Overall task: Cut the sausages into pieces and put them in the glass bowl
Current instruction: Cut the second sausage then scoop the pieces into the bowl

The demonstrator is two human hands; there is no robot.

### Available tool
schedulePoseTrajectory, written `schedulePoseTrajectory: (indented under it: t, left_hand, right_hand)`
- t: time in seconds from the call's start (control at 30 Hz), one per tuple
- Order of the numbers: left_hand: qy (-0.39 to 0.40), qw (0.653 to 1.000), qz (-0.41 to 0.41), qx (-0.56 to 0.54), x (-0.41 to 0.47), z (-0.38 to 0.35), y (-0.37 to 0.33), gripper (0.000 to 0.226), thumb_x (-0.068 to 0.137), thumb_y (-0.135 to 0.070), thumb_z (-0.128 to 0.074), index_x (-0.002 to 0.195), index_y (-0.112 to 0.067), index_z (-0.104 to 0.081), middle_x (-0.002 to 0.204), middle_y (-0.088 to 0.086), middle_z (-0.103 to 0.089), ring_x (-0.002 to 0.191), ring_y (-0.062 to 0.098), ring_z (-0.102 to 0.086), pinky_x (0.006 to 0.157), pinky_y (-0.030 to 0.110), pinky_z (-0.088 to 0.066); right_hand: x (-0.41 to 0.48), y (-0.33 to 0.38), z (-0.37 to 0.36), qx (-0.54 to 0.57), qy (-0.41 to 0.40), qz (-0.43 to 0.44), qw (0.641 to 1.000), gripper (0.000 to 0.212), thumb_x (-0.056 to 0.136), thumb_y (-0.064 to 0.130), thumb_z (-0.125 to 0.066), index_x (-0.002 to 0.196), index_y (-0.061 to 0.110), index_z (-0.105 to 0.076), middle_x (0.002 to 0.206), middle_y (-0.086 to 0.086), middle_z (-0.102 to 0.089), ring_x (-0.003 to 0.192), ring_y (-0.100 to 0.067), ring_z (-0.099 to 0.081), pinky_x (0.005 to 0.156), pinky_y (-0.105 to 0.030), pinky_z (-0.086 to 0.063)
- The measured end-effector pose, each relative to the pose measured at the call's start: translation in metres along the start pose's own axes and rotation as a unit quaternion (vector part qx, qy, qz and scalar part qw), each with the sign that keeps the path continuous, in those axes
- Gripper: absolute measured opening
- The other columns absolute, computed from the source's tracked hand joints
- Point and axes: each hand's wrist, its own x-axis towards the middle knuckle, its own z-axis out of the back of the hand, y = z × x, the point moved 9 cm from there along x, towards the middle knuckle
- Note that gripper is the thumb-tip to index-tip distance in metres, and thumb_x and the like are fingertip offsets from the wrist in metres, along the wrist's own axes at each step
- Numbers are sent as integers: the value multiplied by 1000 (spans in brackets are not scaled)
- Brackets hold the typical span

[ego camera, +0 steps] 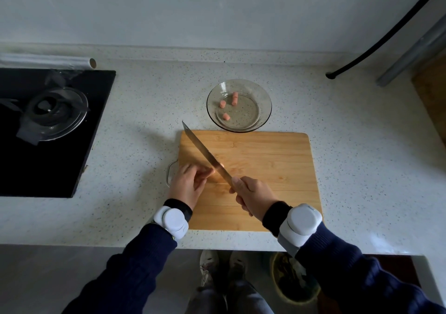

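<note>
On the wooden cutting board [265, 159], my left hand [189, 183] presses a pink sausage [210, 171] down near the board's left edge; only its tip shows past my fingers. My right hand [253, 196] grips the handle of a long knife [205, 154]. Its blade runs up and to the left and meets the sausage right beside my left fingertips. Just beyond the board's far edge stands the glass bowl [261, 101] with several pink sausage pieces [234, 98] inside.
A black gas hob [79, 120] with a burner [52, 111] fills the counter's left side, and a roll of film [48, 61] lies behind it. A black hose [391, 31] reaches the counter at the back right. A bin [294, 280] stands on the floor below.
</note>
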Motion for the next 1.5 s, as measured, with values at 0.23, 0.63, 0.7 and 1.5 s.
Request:
schedulePoseTrajectory:
  t: [0.23,0.63,0.7,1.5]
  left_hand:
    - [-14,1000,12,-26,13,-5,-8,11,80,-14,-69,90,-10,-65,91,6,-66,86,21,-62,74,36,-54]
    - [-6,1000,-16,-26,22,-17,-23,9,83,-12,-65,92,-13,-65,94,5,-63,87,19,-60,75,30,-51]
    - [-6,1000,-15,-25,22,-17,-22,9,83,-12,-65,92,-12,-65,94,5,-63,86,19,-61,74,29,-50]
    - [-16,1000,-23,-10,21,-16,-23,11,83,-17,-67,90,-8,-66,93,7,-64,87,22,-61,70,23,-44]
  right_hand:
    - [-5,-3,10,-6,-12,-11,1000,38,97,37,-36,85,10,-60,58,3,-49,47,-12,-40,48,-24,-35]
    - [-11,-13,21,-18,-12,-29,999,43,97,38,-35,92,5,-62,59,2,-49,49,-13,-41,49,-24,-35]
    - [-11,-13,21,-23,-10,-28,999,43,97,38,-35,92,5,-62,59,2,-49,49,-12,-41,48,-23,-36]
    - [-6,-17,19,-38,5,-45,998,44,97,40,-33,93,7,-61,61,3,-49,49,-11,-40,48,-22,-36]
